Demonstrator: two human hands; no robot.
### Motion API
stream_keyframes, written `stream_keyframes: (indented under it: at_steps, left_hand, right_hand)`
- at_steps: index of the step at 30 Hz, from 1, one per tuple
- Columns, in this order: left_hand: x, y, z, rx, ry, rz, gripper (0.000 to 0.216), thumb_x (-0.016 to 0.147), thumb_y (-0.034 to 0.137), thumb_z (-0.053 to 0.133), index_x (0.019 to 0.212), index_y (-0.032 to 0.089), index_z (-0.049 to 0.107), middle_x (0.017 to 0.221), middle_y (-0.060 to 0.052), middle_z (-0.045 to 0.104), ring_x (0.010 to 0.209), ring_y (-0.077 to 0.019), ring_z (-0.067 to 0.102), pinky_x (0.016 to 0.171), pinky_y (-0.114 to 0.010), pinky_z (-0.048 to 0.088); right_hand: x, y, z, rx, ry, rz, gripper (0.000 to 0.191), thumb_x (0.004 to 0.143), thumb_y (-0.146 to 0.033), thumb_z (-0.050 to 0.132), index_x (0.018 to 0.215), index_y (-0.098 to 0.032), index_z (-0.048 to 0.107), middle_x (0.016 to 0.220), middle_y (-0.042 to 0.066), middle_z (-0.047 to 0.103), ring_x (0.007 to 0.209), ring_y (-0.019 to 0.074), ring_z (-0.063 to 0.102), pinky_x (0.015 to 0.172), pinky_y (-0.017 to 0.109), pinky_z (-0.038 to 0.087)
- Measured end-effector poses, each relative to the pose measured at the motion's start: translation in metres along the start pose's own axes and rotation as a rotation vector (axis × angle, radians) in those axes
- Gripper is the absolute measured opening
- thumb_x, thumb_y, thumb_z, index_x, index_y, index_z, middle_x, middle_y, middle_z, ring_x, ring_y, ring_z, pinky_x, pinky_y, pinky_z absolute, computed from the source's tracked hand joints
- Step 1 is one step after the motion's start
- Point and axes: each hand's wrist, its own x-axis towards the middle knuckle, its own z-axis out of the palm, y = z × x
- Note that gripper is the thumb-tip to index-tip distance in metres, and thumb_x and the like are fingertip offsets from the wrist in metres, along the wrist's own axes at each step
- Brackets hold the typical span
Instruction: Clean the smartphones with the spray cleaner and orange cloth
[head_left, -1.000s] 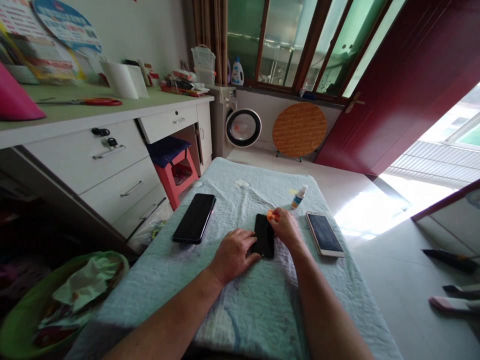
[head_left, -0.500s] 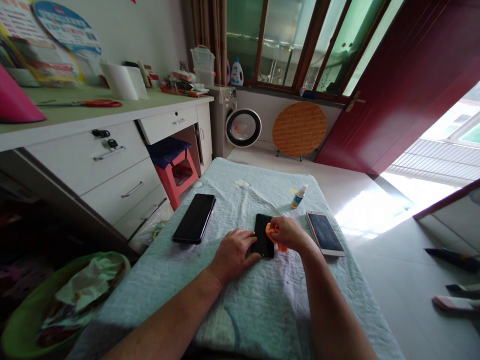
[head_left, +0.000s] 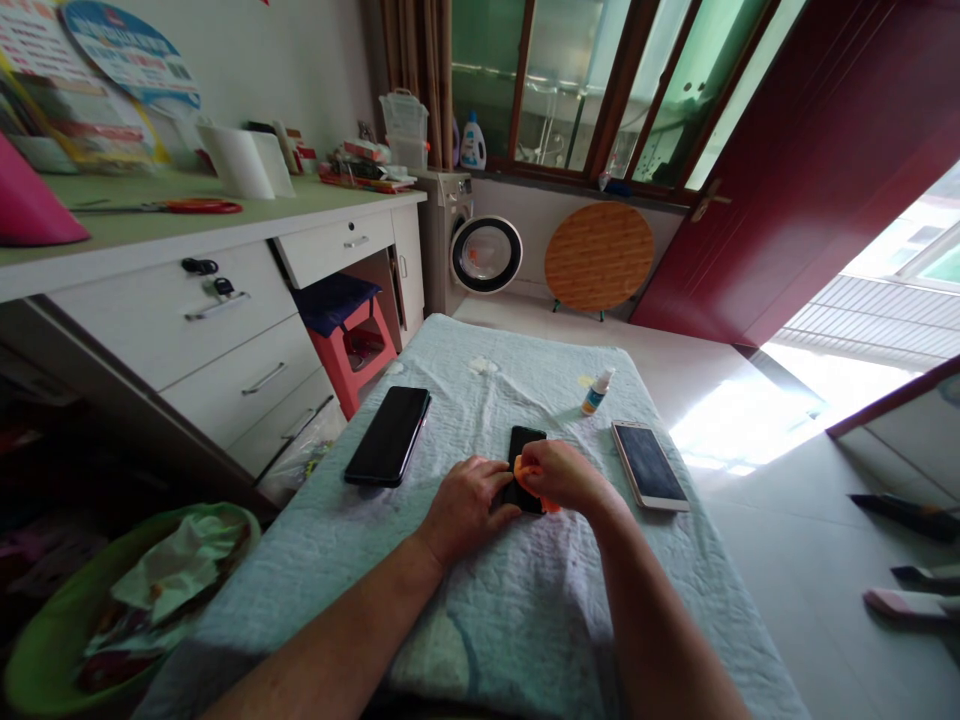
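Observation:
A small black smartphone (head_left: 529,437) lies flat on the cloth-covered table between my hands. My left hand (head_left: 466,507) grips its left edge, fingers along the side and thumb by the lower corner. Bunched in my closed right hand (head_left: 564,474) is an orange cloth (head_left: 527,476), pressed on the phone's screen; the hand and cloth hide much of the screen. A larger black smartphone (head_left: 388,437) rests to the left of my left hand. To the right of my right hand lies a gold-and-white smartphone (head_left: 649,466). Behind it stands a small spray bottle (head_left: 597,392), upright.
A pale blue quilted cloth (head_left: 487,345) covers the table. Left of it are a green basket (head_left: 45,640) with crumpled paper, a red stool (head_left: 352,350) and a white desk (head_left: 172,335). Beyond are a washing machine with its door open (head_left: 486,256) and a round wooden tabletop (head_left: 598,257).
My right hand has slid left across the phone's screen with the orange cloth, closer to my left hand. My left hand keeps its place on the phone's edge.

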Motion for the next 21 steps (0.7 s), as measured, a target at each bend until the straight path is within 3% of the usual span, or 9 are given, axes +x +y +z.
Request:
stream_keyframes:
  at_steps: [8, 21]
  left_hand:
    - [0.001, 0.002, -0.001, -0.002, -0.004, 0.006, 0.035, 0.08, 0.037, 0.073, 0.111, 0.022, 0.067, 0.113, -0.006, 0.069, 0.104, -0.0266, 0.06, 0.093, -0.042, 0.046]
    - [0.0, -0.002, 0.002, -0.007, 0.018, 0.024, 0.039, 0.085, 0.049, 0.065, 0.109, 0.019, 0.067, 0.112, -0.008, 0.068, 0.104, -0.0274, 0.059, 0.092, -0.042, 0.046]
  right_hand:
    - [0.011, 0.0, 0.016, -0.023, 0.157, -0.019, 0.014, 0.083, -0.019, 0.053, 0.08, -0.02, 0.067, 0.082, 0.003, 0.066, 0.072, 0.0131, 0.056, 0.061, 0.023, 0.031]
    - [0.024, 0.028, 0.025, -0.007, 0.379, 0.199, 0.018, 0.087, -0.02, 0.052, 0.092, -0.02, 0.07, 0.089, 0.004, 0.062, 0.078, 0.014, 0.056, 0.068, 0.022, 0.035]
